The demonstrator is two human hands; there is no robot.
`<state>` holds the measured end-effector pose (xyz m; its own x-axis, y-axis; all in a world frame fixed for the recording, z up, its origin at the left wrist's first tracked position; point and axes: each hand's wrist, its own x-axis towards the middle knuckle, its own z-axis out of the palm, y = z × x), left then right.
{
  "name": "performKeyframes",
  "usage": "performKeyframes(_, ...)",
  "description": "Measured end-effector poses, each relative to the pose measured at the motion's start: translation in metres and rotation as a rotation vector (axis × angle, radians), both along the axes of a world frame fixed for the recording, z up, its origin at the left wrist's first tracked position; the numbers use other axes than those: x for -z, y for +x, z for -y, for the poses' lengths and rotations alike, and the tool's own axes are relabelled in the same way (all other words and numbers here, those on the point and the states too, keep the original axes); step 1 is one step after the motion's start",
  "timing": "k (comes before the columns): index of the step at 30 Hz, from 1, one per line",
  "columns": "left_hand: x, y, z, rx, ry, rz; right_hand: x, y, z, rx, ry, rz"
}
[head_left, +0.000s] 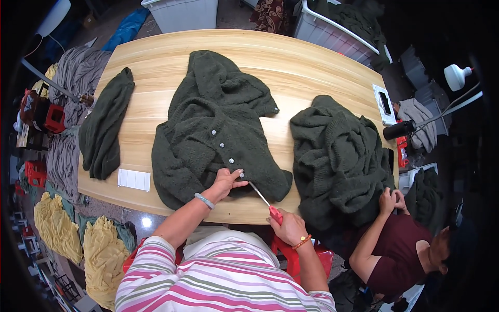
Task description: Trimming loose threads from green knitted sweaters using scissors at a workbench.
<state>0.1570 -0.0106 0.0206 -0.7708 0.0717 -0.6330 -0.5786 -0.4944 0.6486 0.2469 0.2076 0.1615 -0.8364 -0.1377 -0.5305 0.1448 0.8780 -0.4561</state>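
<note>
A dark green knitted cardigan [208, 140] with several shiny buttons lies spread on the wooden table [150, 57] in front of me. At its lower front, my left hand [226, 182] grips the knit beside the lowest button [241, 175], thumb and fingers on either side of it. In my right hand [289, 229] is a red-handled tool [275, 212] with a slim metal shaft. Its tip reaches the cardigan close to my left fingers. Whether the tool is scissors or something else cannot be made out.
A folded green knit piece [106, 127] and a white paper slip [134, 180] lie on the left. To the right is another heaped green knit garment [340, 161], where a co-worker's hands [392, 200] are. A lamp [400, 130] and a phone [385, 103] are at the right edge.
</note>
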Motion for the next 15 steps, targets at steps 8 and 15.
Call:
performKeyframes(8, -0.019, -0.006, -0.011, 0.126, 0.079, 0.01, 0.006, -0.008, -0.01, 0.04, 0.022, 0.02)
performKeyframes(15, -0.026, -0.006, 0.008, 0.537, -0.411, -0.194, 0.01, -0.002, -0.011, 0.08, -0.121, -0.045)
